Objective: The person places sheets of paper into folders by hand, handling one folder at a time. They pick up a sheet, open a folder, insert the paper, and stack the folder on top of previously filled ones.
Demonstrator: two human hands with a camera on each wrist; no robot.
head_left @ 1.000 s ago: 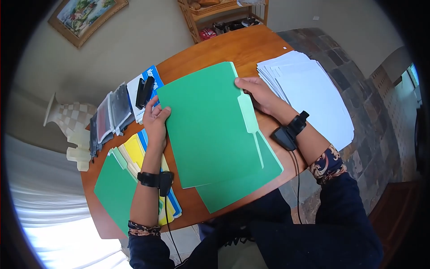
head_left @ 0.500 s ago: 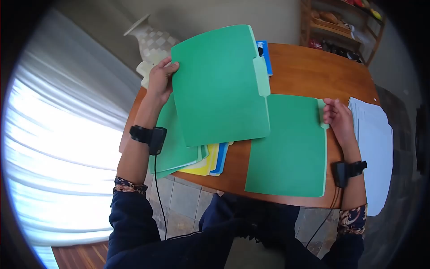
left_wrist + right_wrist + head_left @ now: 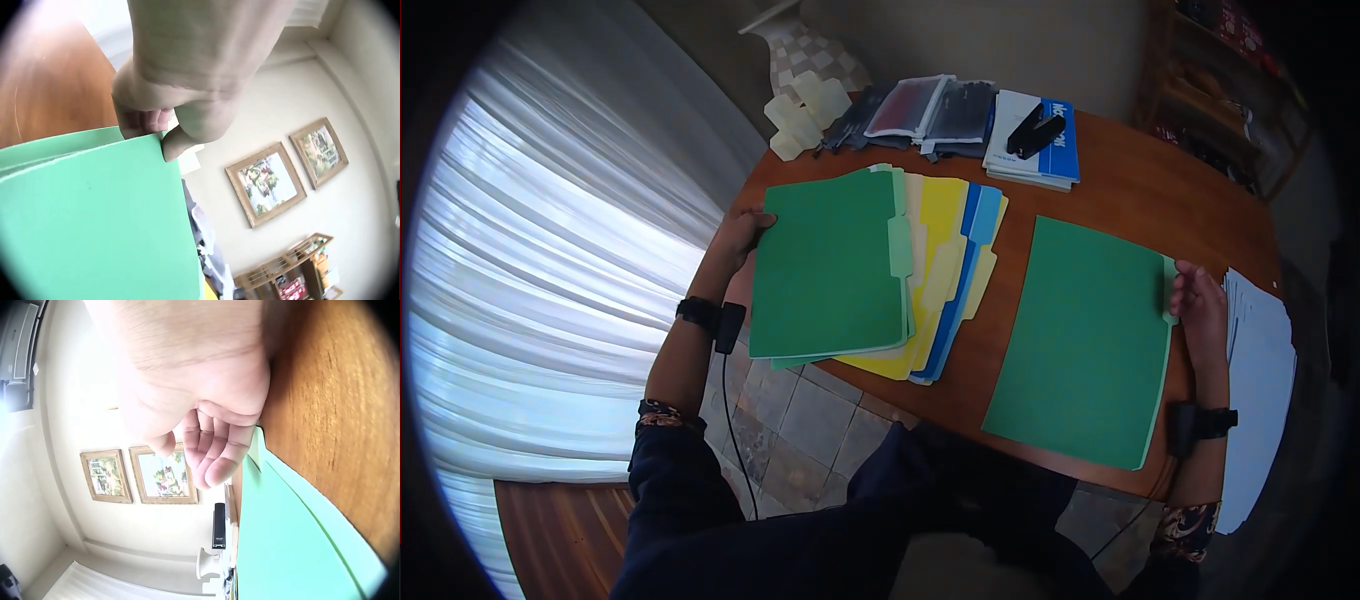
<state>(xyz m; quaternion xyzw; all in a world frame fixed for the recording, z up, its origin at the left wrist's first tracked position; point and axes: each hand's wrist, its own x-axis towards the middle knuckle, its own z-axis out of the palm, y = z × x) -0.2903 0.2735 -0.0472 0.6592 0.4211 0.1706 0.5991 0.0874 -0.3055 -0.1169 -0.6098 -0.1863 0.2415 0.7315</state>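
Observation:
At the left of the head view, my left hand (image 3: pixel 745 235) pinches the left edge of a green file folder (image 3: pixel 825 265). In the left wrist view its thumb (image 3: pixel 177 144) lies on the folder's face, with the fingers partly hidden behind. This folder lies over the left part of a fanned pile, where yellow folders (image 3: pixel 941 210) and a blue folder (image 3: pixel 960 290) show. My right hand (image 3: pixel 1203 305) holds nothing; its loosely curled fingers hover at the tab edge of another green folder (image 3: pixel 1085 340) lying flat on the table.
White papers (image 3: pixel 1258 380) lie stacked along the right. Behind the folders are a black stapler (image 3: pixel 1035 130) on a blue-and-white pack (image 3: pixel 1062 165) and zip pouches (image 3: pixel 910 105). A checkered vase (image 3: pixel 815 60) stands at the back left, beside the curtain (image 3: pixel 570 300).
My right hand let go of the upper green folder. My left hand carried it leftward and lowered it onto the pile, uncovering the other green folder. The head view has turned left.

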